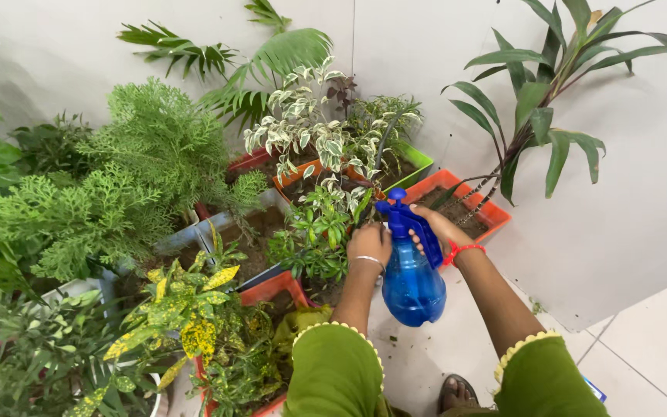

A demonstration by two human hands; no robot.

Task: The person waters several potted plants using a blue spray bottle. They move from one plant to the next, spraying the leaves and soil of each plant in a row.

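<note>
Right hand (440, 229) clamped on the handle of a blue spray bottle (412, 279), held upright above the floor (642, 340) just beside the potted plants. Left hand (369, 242) closed among the leaves of a small green plant (314, 239), just left of the bottle. Orange planter (496, 212) behind.

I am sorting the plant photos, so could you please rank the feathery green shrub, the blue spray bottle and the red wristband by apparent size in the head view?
1. Feathery green shrub, by far the largest.
2. Blue spray bottle, held in the right hand.
3. Red wristband, smallest.
The bottle sits nearer the camera, yet the order is plain.
</note>
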